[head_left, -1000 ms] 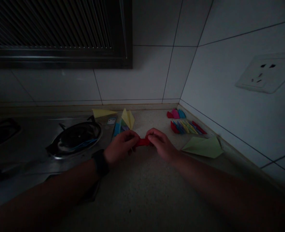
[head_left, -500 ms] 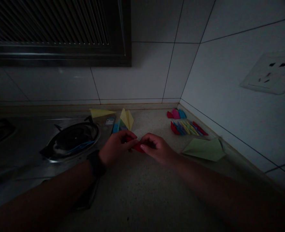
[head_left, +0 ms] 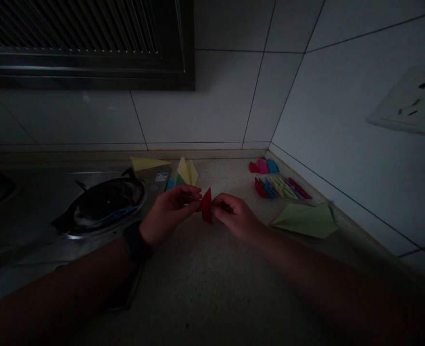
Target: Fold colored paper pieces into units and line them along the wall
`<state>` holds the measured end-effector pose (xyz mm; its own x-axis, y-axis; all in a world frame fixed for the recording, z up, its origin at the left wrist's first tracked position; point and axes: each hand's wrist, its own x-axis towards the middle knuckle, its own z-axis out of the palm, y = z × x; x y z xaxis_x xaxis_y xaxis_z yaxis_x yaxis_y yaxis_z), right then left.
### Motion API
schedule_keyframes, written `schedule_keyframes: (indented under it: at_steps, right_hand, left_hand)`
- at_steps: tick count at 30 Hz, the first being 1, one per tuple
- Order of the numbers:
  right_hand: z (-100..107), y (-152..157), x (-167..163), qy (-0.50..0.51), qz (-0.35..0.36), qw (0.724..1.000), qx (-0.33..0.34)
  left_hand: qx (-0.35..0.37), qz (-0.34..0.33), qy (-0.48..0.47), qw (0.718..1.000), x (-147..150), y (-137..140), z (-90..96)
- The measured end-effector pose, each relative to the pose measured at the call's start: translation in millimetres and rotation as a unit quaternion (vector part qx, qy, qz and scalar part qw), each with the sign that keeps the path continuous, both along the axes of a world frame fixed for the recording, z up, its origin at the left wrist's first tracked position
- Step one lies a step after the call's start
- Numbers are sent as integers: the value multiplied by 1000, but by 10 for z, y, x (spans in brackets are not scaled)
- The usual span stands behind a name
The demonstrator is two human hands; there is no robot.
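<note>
A small folded piece of red paper (head_left: 207, 206) stands upright between my two hands, above the counter. My left hand (head_left: 172, 206), with a dark band at the wrist, pinches its left side between thumb and fingers. From the other side my right hand (head_left: 234, 214) grips it with thumb and curled fingers. Just beyond my left hand sits a yellow paper plane (head_left: 188, 172), with blue and green paper (head_left: 176, 181) partly hidden beside it. The scene is dim, so the paper's finer folds are hard to make out.
A gas stove (head_left: 104, 202) takes up the left, with a yellow folded paper (head_left: 147, 164) at its back edge. Toward the right wall lie a row of colourful folded papers (head_left: 282, 188), several smaller ones (head_left: 263, 166) and a pale green paper plane (head_left: 308, 221). A range hood (head_left: 90, 67) hangs above.
The red paper has turned from lying slantwise to standing upright, and more of it shows. My hands have moved slightly apart around it. The view has shifted a little.
</note>
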<state>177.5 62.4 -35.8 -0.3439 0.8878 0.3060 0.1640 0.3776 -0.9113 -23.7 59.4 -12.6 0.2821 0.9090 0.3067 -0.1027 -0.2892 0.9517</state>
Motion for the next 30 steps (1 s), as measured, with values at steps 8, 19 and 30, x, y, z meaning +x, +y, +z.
schedule_keyframes:
  at_steps: [8, 19, 30]
  right_hand:
    - [19, 29, 8, 94, 16, 993, -70]
    - [4, 27, 8, 92, 43, 989, -103]
    - [9, -53, -17, -3, 45, 999, 0]
  left_hand:
    - [-19, -30, 114, 993, 0, -14, 20]
    - [94, 5, 254, 963, -12, -36, 54]
    - [156, 60, 288, 943, -14, -79, 142]
